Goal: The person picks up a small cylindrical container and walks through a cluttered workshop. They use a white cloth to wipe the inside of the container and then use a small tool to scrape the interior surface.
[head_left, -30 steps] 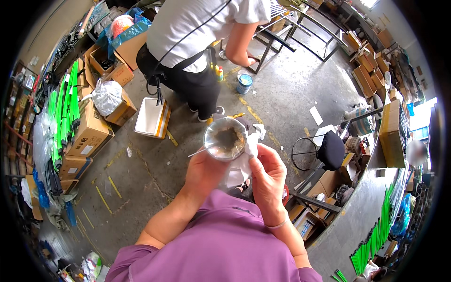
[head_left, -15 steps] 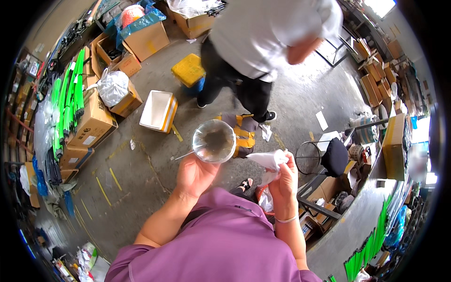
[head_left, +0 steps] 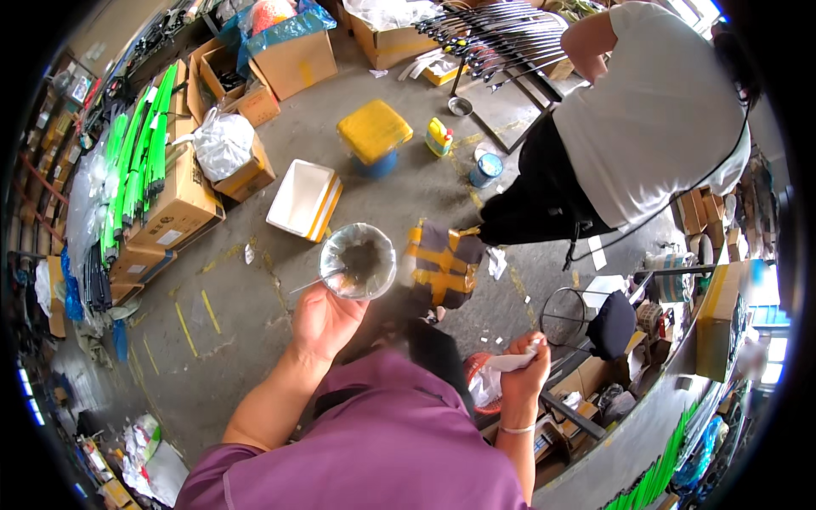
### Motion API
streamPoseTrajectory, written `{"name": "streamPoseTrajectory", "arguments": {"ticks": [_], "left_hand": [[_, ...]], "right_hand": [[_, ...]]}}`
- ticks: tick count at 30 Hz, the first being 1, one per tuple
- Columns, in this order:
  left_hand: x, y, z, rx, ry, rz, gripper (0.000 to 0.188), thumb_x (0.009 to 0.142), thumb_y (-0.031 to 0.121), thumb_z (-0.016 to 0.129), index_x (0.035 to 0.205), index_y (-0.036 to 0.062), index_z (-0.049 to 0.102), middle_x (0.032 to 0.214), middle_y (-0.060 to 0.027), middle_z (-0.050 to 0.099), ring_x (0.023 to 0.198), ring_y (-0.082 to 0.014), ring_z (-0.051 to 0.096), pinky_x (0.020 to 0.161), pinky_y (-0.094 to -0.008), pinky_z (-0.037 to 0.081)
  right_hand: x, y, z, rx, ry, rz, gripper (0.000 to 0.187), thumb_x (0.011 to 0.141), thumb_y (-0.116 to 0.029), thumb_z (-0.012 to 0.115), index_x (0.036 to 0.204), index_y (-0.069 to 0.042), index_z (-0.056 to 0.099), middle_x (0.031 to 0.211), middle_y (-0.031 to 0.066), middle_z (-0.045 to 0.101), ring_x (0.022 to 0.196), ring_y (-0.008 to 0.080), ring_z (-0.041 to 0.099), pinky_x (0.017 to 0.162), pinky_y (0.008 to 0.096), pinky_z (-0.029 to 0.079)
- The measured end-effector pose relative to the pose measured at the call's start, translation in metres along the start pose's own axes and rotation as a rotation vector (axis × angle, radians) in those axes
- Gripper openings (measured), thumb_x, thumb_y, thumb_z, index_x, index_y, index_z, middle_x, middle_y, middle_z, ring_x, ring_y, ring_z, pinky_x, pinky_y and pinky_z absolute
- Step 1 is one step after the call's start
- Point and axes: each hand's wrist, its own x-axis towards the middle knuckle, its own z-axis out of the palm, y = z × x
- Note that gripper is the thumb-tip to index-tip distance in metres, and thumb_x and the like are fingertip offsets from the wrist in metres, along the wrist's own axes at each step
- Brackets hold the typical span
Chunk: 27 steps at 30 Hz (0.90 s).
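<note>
My left hand (head_left: 326,323) is closed around the lower side of a round bowl-like container (head_left: 338,243) with a clear plastic lining. Something grey-brown lies at its bottom; I cannot make out what. A thin stick (head_left: 309,284) pokes out over the container's left rim. In my right hand (head_left: 526,379), the fingers are pinched on a crumpled white tissue (head_left: 507,363), whose free end points left. Just left of that hand, lower down, stands a red basket (head_left: 473,365) with a white plastic bag (head_left: 486,388) in it.
Ahead on the floor are a taped brown bundle (head_left: 445,265), a white foam box (head_left: 304,197), a yellow-topped stool (head_left: 374,132) and a blue can (head_left: 487,170). A person in a white shirt (head_left: 646,127) bends at the right, by a rack of rods (head_left: 501,38). Cardboard boxes (head_left: 183,200) line the left.
My right hand has dropped lower and farther right with the tissue, away from the container. The container sits slightly farther left. The other person has moved right, uncovering the rack and the can.
</note>
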Motion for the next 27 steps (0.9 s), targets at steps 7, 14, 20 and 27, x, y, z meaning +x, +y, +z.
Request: {"name": "streamPoseTrajectory", "arguments": {"ticks": [7,14,20,27], "left_hand": [[0.076,-0.040,0.033,-0.046,0.046,-0.032,0.035,0.087,0.000,0.048,0.122,-0.0034,0.052,0.126,-0.0156,0.057,0.118,-0.0267,0.054,0.101,-0.0391,0.044],[0.134,-0.061,0.039,-0.055,0.019,-0.052,0.038,0.091,0.009,0.049,0.128,-0.0026,0.049,0.131,-0.0170,0.054,0.123,-0.0307,0.051,0.105,-0.0446,0.042],[0.182,-0.041,0.058,-0.038,0.124,-0.046,0.036,0.089,0.002,0.048,0.124,-0.0016,0.051,0.126,-0.0160,0.056,0.117,-0.0276,0.055,0.101,-0.0403,0.046],[0.292,0.023,0.056,0.010,0.171,-0.137,0.035,0.089,0.003,0.049,0.124,-0.0020,0.051,0.125,-0.0152,0.057,0.116,-0.0261,0.056,0.099,-0.0389,0.047]], "right_hand": [[0.070,-0.007,-0.027,-0.274,-0.018,0.002,0.028,0.088,0.002,0.052,0.116,-0.004,0.052,0.102,0.0097,0.061,0.088,0.0217,0.062,0.074,0.0343,0.053],[0.152,-0.036,-0.031,-0.261,0.001,0.028,0.011,0.095,-0.010,0.054,0.103,-0.004,0.060,0.077,0.0007,0.059,0.060,0.0085,0.053,0.050,0.0207,0.041],[0.195,-0.033,-0.019,-0.369,0.189,0.037,0.011,0.097,-0.016,0.051,0.098,-0.007,0.057,0.070,-0.0014,0.053,0.055,0.0075,0.047,0.048,0.0208,0.037],[0.221,-0.002,0.032,-0.379,0.294,-0.010,0.015,0.099,-0.020,0.047,0.092,-0.009,0.053,0.065,-0.0023,0.048,0.052,0.0072,0.045,0.046,0.0205,0.034]]}}
